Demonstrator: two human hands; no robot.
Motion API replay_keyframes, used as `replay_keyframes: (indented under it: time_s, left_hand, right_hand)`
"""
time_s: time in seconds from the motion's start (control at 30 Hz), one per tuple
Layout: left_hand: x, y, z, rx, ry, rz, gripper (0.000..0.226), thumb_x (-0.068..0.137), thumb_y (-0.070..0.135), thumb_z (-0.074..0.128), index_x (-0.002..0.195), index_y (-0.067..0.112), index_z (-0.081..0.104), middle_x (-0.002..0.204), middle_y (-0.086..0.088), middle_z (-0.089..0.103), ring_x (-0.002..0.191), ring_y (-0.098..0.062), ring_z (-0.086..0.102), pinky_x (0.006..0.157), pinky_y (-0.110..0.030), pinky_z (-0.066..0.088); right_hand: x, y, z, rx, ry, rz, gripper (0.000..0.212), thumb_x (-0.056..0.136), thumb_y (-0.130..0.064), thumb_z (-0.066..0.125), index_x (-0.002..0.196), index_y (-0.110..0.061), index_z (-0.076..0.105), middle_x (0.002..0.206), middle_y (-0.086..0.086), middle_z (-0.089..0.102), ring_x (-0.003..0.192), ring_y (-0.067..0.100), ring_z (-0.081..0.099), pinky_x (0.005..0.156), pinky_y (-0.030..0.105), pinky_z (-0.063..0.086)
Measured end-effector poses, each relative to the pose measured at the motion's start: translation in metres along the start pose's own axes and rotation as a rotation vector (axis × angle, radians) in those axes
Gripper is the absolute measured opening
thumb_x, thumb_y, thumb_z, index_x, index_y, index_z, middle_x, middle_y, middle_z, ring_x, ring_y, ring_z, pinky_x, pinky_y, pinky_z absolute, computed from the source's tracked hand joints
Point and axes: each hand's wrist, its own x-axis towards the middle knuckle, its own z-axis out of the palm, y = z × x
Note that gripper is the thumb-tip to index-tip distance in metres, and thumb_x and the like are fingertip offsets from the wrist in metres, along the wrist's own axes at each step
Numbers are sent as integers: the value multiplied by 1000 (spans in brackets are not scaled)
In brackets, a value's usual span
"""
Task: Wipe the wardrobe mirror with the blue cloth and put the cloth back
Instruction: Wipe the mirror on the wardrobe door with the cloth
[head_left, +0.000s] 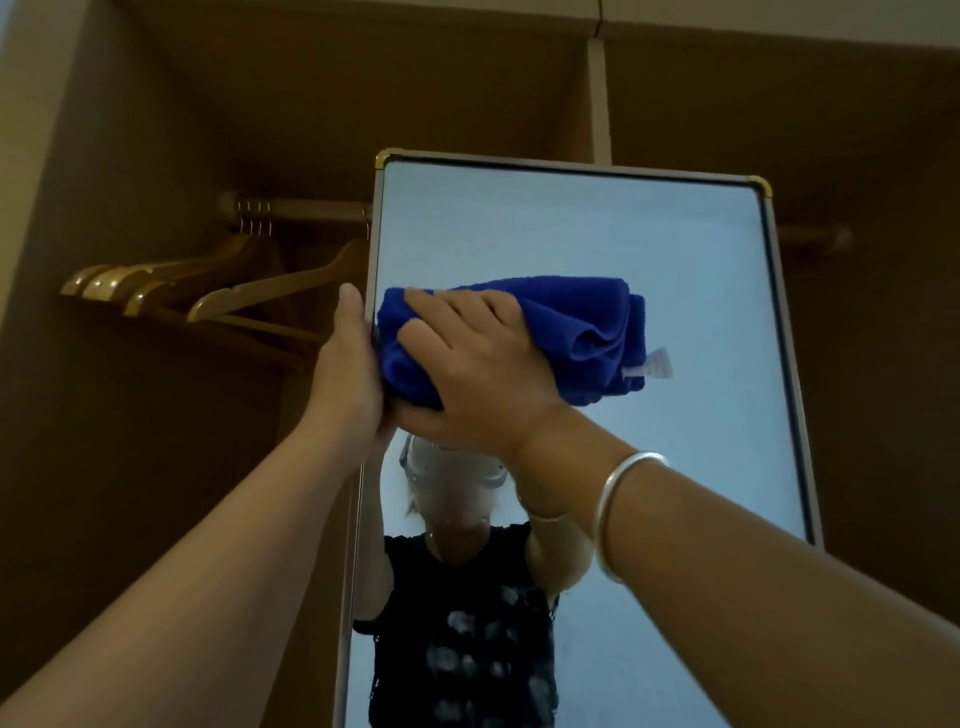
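Right hand, fingers flat, presses the blue cloth on the wardrobe mirror; left hand grips the mirror frame beside it. Wiping seems underway; next, a sweep rightward.

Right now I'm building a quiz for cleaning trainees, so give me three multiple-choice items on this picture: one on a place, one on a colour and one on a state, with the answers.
1. Where are the hangers?
A) on the rail, left of the mirror
B) on the floor
C) hooked over the mirror's top

2. What colour are the mirror's corner caps?
A) red
B) gold
C) green

3. What is the left hand doing?
A) hanging idle
B) holding a hanger
C) gripping the mirror's left edge

Answers:
1 A, they hang from the rail beside the mirror.
2 B, both top corners shine gold.
3 C, its thumb lies along that edge.
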Motion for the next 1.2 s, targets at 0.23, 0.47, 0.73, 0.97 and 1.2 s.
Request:
replay_keyframes:
  time_s: [0.23,0.47,0.73,0.97,1.2]
  left_hand:
    - [-10,5,9,-2,29,14,70,97,52,14,141,1,32,132,-16,50,119,-10,50,78,-11,31]
    - [-2,8,-6,-57,37,-147,87,87,71,16,146,7,25,152,-11,29,141,-20,26,113,-36,14]
    - [-11,6,-12,33,-1,-61,60,96,55,17,97,15,62,93,-9,69,87,-21,66,68,-31,49]
    - [-21,11,-1,4,31,-132,58,100,45,23,135,4,43,144,-16,39,133,-26,38,112,-36,25]
    - [-17,6,-16,29,-53,-113,60,98,50,19,97,11,64,87,-7,70,83,-16,67,71,-26,54]
  right_hand:
    - [-17,47,-24,-111,-56,126,32,75,-44,59,85,-14,57,103,5,66,83,28,60,79,36,32]
    - [25,0,6,-121,116,725,33,75,-40,60,96,-15,58,96,7,63,86,28,56,81,40,36]
    - [-5,-23,5,41,0,132,32,73,-41,67,90,-15,61,105,10,66,91,29,60,84,38,33]
    - [-25,14,-11,-26,-46,-23,30,75,-42,62,85,-14,60,104,9,68,88,28,63,80,37,34]
    - [4,-48,10,-9,69,551,30,76,-43,54,88,-17,60,96,6,66,85,25,60,80,36,39]
